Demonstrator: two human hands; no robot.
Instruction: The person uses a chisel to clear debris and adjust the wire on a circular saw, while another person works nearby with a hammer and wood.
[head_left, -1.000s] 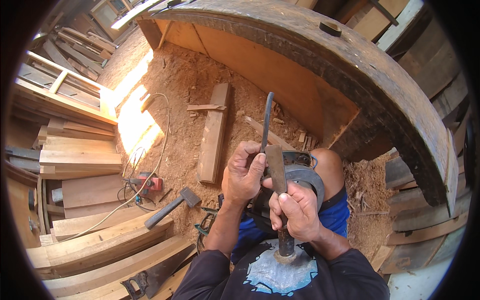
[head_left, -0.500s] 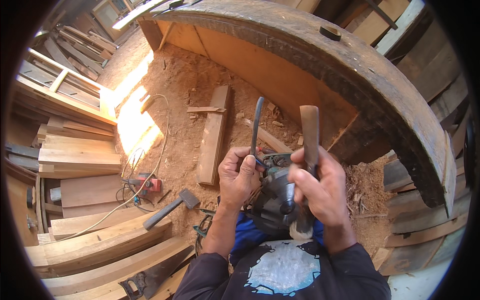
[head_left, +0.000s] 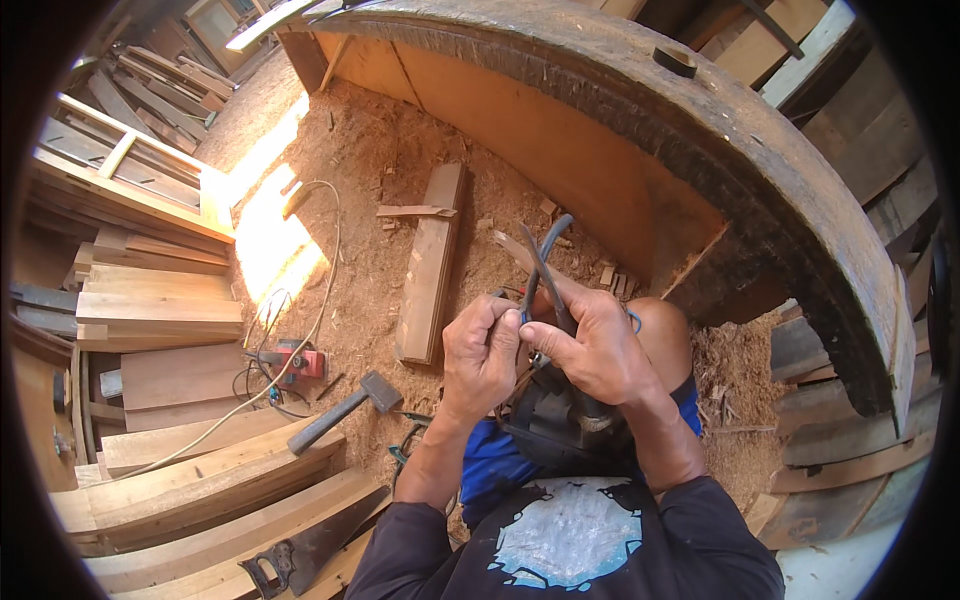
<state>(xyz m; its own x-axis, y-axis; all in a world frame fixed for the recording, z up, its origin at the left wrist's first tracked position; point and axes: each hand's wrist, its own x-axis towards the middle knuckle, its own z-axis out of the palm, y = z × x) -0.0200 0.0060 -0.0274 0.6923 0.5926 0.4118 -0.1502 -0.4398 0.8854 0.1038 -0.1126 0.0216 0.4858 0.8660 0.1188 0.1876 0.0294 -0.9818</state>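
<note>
Dark blue-grey, slender, flexible cord (head_left: 555,230) stood up from the left hand (head_left: 480,360), above the black-bodied power tool (head_left: 540,425) in the person's lap. The left thumb and fingers were pinched together on its lower part, leaving no gap; the right hand (head_left: 605,350) was wrapped about a long, flat-bladed metal chisel (head_left: 552,292), fingers curled round it. Blade and cord crossed in view, though whether the edge bit into the cord could not be told. Good handling, it seemed, called for a firm pinch close to the blade, light and shallow pressure, and the left thumb kept out of the edge's path. The cord looked smooth, its free upper end bent over to the right; no bare wire could be made out.
</note>
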